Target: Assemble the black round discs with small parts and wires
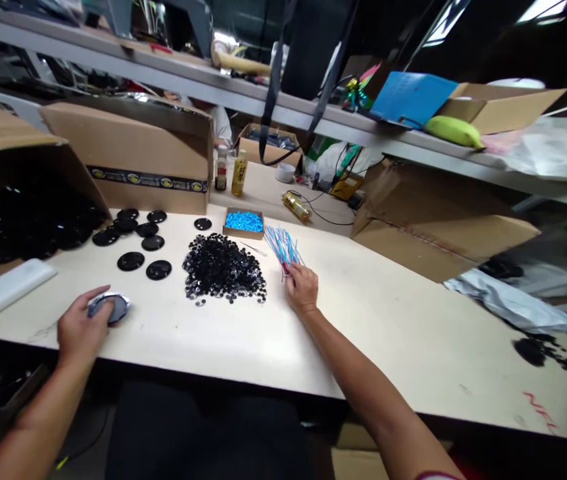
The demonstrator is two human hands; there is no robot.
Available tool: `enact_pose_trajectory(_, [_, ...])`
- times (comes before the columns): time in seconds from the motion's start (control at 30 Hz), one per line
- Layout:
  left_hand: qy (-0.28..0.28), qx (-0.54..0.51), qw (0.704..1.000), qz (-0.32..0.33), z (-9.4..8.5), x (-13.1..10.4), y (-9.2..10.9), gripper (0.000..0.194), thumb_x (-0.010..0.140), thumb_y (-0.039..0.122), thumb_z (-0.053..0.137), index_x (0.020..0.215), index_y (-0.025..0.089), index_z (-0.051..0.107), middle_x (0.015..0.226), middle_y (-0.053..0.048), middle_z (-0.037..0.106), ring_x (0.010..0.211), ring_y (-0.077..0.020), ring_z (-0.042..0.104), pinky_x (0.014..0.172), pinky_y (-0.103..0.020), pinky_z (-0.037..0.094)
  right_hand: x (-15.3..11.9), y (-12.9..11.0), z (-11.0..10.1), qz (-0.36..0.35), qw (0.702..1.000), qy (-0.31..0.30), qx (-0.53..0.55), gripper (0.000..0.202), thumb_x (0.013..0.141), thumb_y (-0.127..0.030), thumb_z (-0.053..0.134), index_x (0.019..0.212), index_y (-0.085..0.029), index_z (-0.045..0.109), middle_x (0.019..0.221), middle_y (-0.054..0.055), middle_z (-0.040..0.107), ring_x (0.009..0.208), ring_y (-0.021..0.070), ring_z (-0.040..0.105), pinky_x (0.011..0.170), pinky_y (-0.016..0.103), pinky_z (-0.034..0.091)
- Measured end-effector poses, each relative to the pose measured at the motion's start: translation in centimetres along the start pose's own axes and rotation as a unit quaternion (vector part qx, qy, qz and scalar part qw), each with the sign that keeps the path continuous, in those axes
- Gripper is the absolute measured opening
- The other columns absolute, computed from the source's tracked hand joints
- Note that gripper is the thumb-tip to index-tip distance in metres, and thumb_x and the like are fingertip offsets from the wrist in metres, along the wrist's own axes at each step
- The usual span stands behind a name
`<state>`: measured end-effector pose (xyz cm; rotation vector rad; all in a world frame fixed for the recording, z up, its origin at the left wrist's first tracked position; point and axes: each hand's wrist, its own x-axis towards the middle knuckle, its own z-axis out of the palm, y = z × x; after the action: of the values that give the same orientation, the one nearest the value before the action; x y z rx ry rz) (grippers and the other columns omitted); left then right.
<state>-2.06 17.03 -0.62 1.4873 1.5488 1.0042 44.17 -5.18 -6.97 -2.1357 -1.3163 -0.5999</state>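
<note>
At the table's front left, my left hand point(83, 325) is closed round a shallow round disc point(109, 307) with a grey face and a shiny rim, thumb across it. My right hand point(303, 287) reaches to the middle of the table. Its fingers pinch the near end of a bundle of thin blue and white wires point(283, 244) with red bits; how many strands they grip is hidden. Between the hands lies a heap of small black round pieces point(221, 267). Behind it a small cardboard tray point(244, 233) holds bright blue bits, with a thin pointed tool point(254, 249) beside it.
Several black discs point(131, 261) lie left of the heap, near a carton point(83, 193) full of black parts and a white flat box point(8, 291). Bottles point(239, 172) stand at the back. A carton point(433, 220) and a shelf point(243, 87) bound the far side.
</note>
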Motion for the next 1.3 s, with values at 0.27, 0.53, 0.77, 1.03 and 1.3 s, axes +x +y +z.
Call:
enact_pose_trajectory(0.27, [-0.056, -0.169, 0.979, -0.094, 1.3, -3.6, 0.7, 0.070, 0.073, 0.037, 0.083, 0.139, 0.017, 0.069, 0.086, -0.003, 0.073, 0.051, -0.0135, 0.062, 0.037, -0.019, 0.036, 0.3, -0.1, -0.6, 0.009, 1.000, 0.020, 0.020, 0.035, 0.096, -0.021, 0.052, 0.121, -0.019, 0.076, 0.122, 0.015, 0.077, 0.120, 0.0317, 0.066, 0.106, 0.049, 0.048])
enact_pose_trajectory(0.53, [-0.252, -0.201, 0.938, -0.129, 3.6, -9.8, 3.2, 0.071, 0.075, 0.043, 0.086, 0.137, 0.015, 0.066, 0.086, -0.003, 0.070, 0.053, -0.0140, 0.064, 0.037, -0.020, 0.040, -0.1, -8.4, -0.9, -0.046, 0.990, -0.104, 0.082, 0.042, 0.102, -0.026, 0.053, 0.141, -0.020, 0.068, 0.129, 0.013, 0.075, 0.120, 0.0290, 0.066, 0.109, 0.045, 0.050])
enact_pose_trajectory(0.77, [-0.313, -0.044, 0.945, -0.079, 6.5, -9.1, 2.9, 0.060, 0.082, 0.036, 0.073, 0.139, 0.020, 0.064, 0.088, -0.003, 0.071, 0.055, -0.0154, 0.069, 0.043, -0.021, 0.044, 0.9, -14.1, 1.4, -0.025, 0.979, -0.180, 0.089, 0.043, 0.100, -0.030, 0.064, 0.140, -0.018, 0.072, 0.137, 0.017, 0.069, 0.124, 0.0350, 0.061, 0.108, 0.050, 0.050])
enact_pose_trajectory(1.03, [-0.328, -0.015, 0.941, -0.083, 8.8, -8.9, 3.7, 0.062, 0.079, 0.025, 0.071, 0.139, 0.014, 0.065, 0.074, -0.001, 0.067, 0.050, -0.0148, 0.065, 0.042, -0.021, 0.045, 0.9, -13.5, 0.3, 0.005, 0.977, -0.184, 0.107, 0.034, 0.101, -0.026, 0.063, 0.131, -0.022, 0.078, 0.136, 0.015, 0.070, 0.127, 0.0345, 0.059, 0.111, 0.052, 0.047])
enact_pose_trajectory(1.3, [-0.356, -0.036, 0.931, -0.068, 11.1, -8.7, 3.4, 0.073, 0.081, 0.026, 0.072, 0.152, 0.017, 0.055, 0.092, -0.005, 0.072, 0.047, -0.0121, 0.065, 0.041, -0.021, 0.046, 2.7, -16.2, 0.2, -0.017, 0.970, -0.214, 0.117, 0.037, 0.101, -0.031, 0.067, 0.135, -0.022, 0.076, 0.134, 0.014, 0.070, 0.125, 0.0344, 0.059, 0.110, 0.050, 0.047])
